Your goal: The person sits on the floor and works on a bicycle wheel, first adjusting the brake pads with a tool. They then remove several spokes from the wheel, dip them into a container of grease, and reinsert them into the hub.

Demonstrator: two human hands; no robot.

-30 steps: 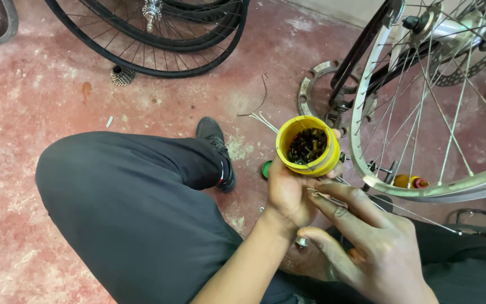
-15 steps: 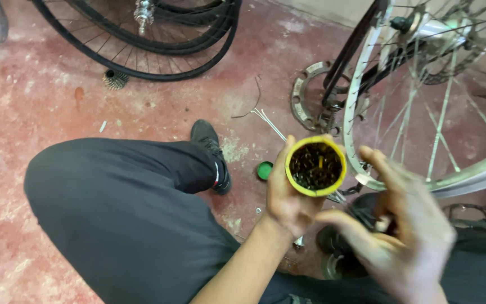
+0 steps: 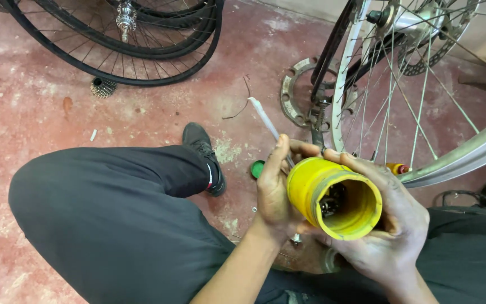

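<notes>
1. Floor [image 3: 40,112]: red, worn concrete. It spreads out beyond and to the left of the fingers, under everything.
2. Silver-rimmed wheel [image 3: 423,90] with spokes and a brake disc stands upright, just past the right hand's fingers. Black-tyred wheels [image 3: 158,50] lie well apart, far upper left.
3. Person's bent leg in dark trousers [image 3: 119,219] fills the space left of the left hand. Black shoe [image 3: 203,155] sits near it, up-left of the fingers.
4. Yellow tub [image 3: 333,194]: tipped on its side, open mouth toward the camera and lower right. Small dark metal parts [image 3: 332,201] lie inside it, low against the wall.
5. Left hand [image 3: 274,191]: fingers closed around the tub's closed end, thumb up along its side. Right hand [image 3: 392,225]: fingers wrapped over the top and round the rim end, palm underneath. Both are gripping the tub, which sits directly between the two sets of fingers.
6. Judgement: to do the tipping well, keep the right palm cupped under the mouth and tilt slowly, so the parts slide into the hand rather than past the fingers to the floor.
7. Small green cap [image 3: 257,169] on the floor, just left of the left fingers.
</notes>
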